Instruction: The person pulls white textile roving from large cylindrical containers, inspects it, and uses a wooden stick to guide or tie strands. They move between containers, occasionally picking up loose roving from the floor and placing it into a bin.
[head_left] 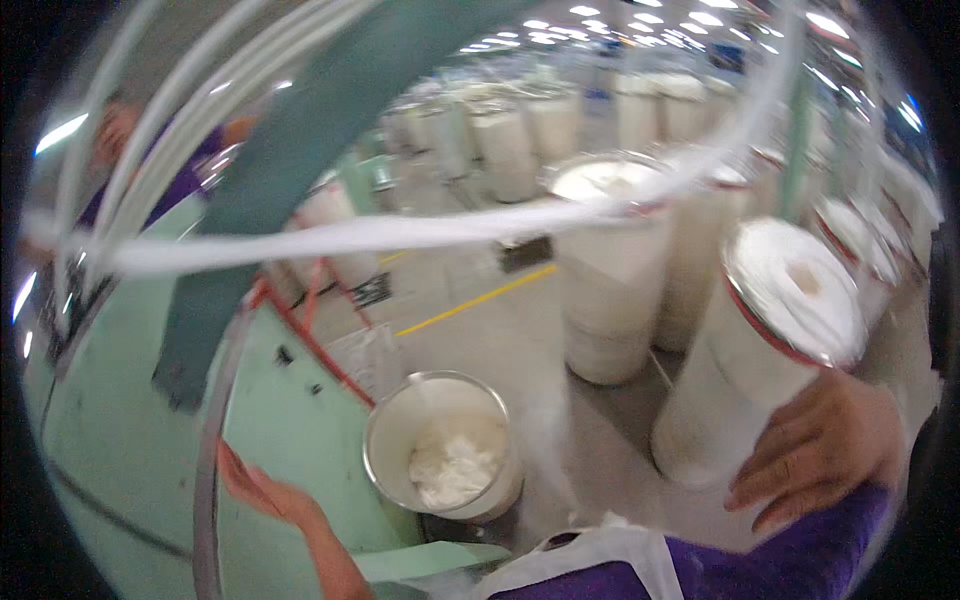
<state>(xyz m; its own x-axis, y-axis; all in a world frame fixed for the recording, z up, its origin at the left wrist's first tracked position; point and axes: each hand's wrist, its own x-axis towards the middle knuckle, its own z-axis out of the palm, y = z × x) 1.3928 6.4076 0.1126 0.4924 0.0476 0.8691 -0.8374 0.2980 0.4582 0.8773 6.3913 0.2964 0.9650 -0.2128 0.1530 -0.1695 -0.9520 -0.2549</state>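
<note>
The red-rimmed sliver can (705, 400), in the head view, looked tall and packed to the top with coiled white sliver (785, 265); its wall seemed smooth, fairly stiff and perhaps slippery, and its load probably made it bulky and top-heavy rather than fragile; the rim, or the wall just below it, seemed the surest hold, while the coils looked soft, light and easily pulled apart. The can stood toward the right-hand edge of the visible floor (455, 335), to the right of the yellow line (475, 300); its lean may have come from the lens.

The right hand (825, 450) was over the can's lower right side, below the rim, fingers extended and a little spread, palm hidden; whether it touched the wall could not be told. The left hand (275, 495) was well apart from that can, flat and unfolded, nothing visible in it, fingertips beside the grey edge of the green machine panel (300, 440); a white bin (505, 492) of loose fibre (455, 470) stood between the hands.
</note>
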